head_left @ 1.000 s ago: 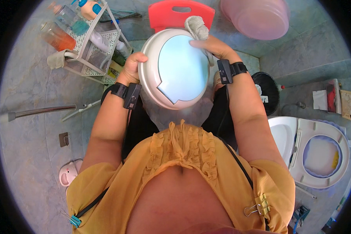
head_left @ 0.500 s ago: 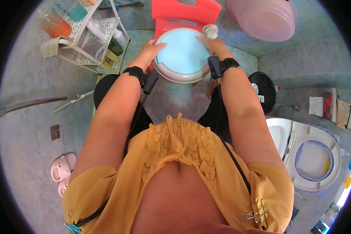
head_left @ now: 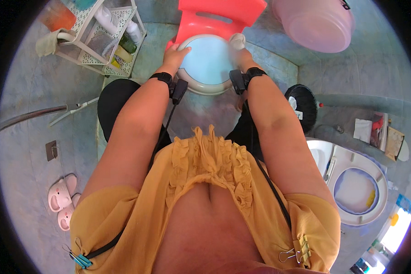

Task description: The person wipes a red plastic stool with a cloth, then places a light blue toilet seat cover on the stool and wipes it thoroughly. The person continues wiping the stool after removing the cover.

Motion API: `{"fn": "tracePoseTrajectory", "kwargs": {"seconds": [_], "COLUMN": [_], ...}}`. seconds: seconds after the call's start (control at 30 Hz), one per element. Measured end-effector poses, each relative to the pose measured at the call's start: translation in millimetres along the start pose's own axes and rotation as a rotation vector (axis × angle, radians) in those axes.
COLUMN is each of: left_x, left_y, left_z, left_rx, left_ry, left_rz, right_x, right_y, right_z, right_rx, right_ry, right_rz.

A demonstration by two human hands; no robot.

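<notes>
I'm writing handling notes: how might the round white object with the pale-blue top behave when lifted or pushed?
The round white object is probably stiff: its rim shows no sag beside the left hand. Its smooth pale-blue top looks likely to be slippery, more so if wet. Stood on edge, its circular outline might let it roll.

Glare whitens the lower right, and the right hand (head_left: 243, 58) looks blurred.

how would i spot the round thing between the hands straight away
Find the red chair at the top centre. Over its lower part, the left hand and blurred right hand flank a round object. Its pale blue face and off-white rim set it apart from the pink basin.
</notes>
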State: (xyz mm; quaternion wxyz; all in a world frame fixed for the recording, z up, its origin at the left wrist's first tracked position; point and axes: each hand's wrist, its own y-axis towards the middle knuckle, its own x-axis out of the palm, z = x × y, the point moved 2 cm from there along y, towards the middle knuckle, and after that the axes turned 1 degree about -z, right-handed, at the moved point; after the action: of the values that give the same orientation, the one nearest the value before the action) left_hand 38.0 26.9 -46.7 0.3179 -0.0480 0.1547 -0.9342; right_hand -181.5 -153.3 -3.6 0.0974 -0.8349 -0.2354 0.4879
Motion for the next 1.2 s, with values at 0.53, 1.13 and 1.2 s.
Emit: {"fn": "tracePoseTrajectory", "kwargs": {"seconds": [0.53, 1.13, 1.2], "left_x": [29.0, 35.7, 34.0], "left_y": [-17.3, -80.0, -81.4], "left_z": [13.5, -11.7, -9.4], "left_rx": [0.184, 0.295, 0.354], "left_ry": [0.786, 0.978, 0.948], "left_rz": [0.343, 0.001, 0.032], "right_x": [56.6, 55.9, 58.1], "right_y": [-79.6, 6.0, 7.1], "right_z": [-52.8, -56.7, -69.2], "right_rx": [-0.633, -0.322, -0.367], "right_ry": [-0.527, -0.558, -0.498], "right_rz": [-0.017, 0.049, 0.038]}}
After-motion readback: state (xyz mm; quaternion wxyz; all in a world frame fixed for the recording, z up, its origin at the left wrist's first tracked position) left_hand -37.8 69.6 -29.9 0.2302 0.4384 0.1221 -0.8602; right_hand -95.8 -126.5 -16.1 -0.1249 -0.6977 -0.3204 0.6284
